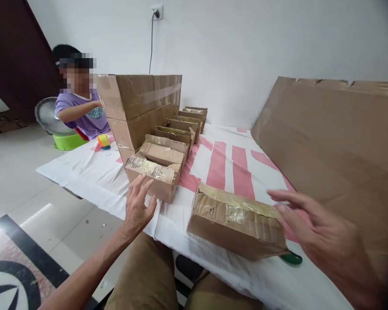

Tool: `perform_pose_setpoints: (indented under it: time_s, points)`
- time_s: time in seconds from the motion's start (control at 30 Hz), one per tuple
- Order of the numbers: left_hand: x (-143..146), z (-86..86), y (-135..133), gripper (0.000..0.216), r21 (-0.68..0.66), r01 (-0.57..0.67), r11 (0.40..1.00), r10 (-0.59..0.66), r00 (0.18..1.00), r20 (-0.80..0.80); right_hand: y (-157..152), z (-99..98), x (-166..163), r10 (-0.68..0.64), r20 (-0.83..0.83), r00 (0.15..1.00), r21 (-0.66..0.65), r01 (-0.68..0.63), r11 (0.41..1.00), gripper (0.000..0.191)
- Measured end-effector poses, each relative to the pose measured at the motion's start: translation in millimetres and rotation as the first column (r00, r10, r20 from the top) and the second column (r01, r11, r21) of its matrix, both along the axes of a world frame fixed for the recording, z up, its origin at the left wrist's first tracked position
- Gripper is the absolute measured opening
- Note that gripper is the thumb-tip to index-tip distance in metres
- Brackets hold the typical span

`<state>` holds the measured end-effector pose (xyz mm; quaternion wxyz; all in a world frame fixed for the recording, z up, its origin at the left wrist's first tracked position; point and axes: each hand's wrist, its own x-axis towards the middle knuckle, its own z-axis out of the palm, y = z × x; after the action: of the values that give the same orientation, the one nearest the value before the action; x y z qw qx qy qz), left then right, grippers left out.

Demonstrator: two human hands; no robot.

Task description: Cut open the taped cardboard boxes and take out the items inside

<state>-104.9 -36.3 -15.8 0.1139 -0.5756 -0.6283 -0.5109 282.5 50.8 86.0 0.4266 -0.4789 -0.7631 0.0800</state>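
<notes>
A long cardboard box (237, 219) with tape on its top lies near the front edge of the table. My right hand (320, 228) is at its right end, fingers stretched out and thumb apart; whether it touches the box I cannot tell. A green curved object (292, 257) pokes out from under that end. On the left, my left hand (139, 202) has its fingers spread, close to the front of the nearest box (151, 178) in a row. Behind that box stand several similar narrow boxes (163, 153), running toward the wall.
Stacked taped cartons (137, 97) form a wall left of the row. A large cardboard sheet (336, 142) leans at the right. A person (84, 112) sits beyond the cartons, near a yellow-orange tape dispenser (103, 141). A white and pink cloth (216, 168) covers the table.
</notes>
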Motion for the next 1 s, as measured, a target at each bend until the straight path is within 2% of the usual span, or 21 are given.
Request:
perform_pose_setpoints:
  time_s: [0.07,0.1,0.17,0.2,0.27,0.4,0.53,0.73,0.87,1.0]
  points:
    - [-9,0.2,12,0.046,-0.008,-0.013,1.0,0.013,1.0,-0.022,21,28.3,-62,0.229,0.103,0.968,0.024,-0.232,0.972,0.024]
    - [-12,-1.3,17,0.048,-0.018,-0.012,1.0,0.011,0.999,-0.032,33,36.9,-95,0.318,0.152,0.936,0.056,-0.33,0.942,0.025]
    - [-16,-6.1,25,0.051,-0.037,0.001,0.999,-0.003,0.998,-0.061,62,43.4,-156,0.442,0.294,0.847,0.009,-0.465,0.885,0.031]
    - [-17,-8.8,27,0.052,-0.042,0.006,0.999,-0.01,0.997,-0.08,77,42.4,-184,0.449,0.374,0.811,-0.025,-0.475,0.879,0.035]
    - [-20,-13.0,31,0.053,-0.031,0.007,0.999,-0.011,0.992,-0.127,104,35.7,-233,0.395,0.564,0.725,-0.098,-0.416,0.904,0.041]
    - [-22,-14.0,35,0.049,-0.006,-0.023,1.0,0.021,0.977,-0.214,136,20.3,-299,0.363,0.657,0.661,-0.143,-0.364,0.92,0.028]
    - [-22,-11.5,37,0.044,-0.039,-0.042,0.998,0.031,0.969,-0.246,139,16.8,-321,0.318,0.692,0.648,-0.146,-0.306,0.941,0.034]
    - [-23,-15.1,38,0.042,-0.026,-0.026,0.999,0.018,0.967,-0.253,131,19.9,-320,0.263,0.716,0.646,-0.124,-0.252,0.96,0.039]
    - [-22,-15.7,37,0.042,-0.02,-0.034,0.999,0.028,0.965,-0.261,137,18.9,-324,0.271,0.742,0.614,-0.168,-0.221,0.961,0.04]
    - [-24,-16.5,37,0.043,-0.032,-0.039,0.999,0.029,0.959,-0.283,131,25.7,-328,0.268,0.734,0.624,-0.164,-0.219,0.962,0.041]
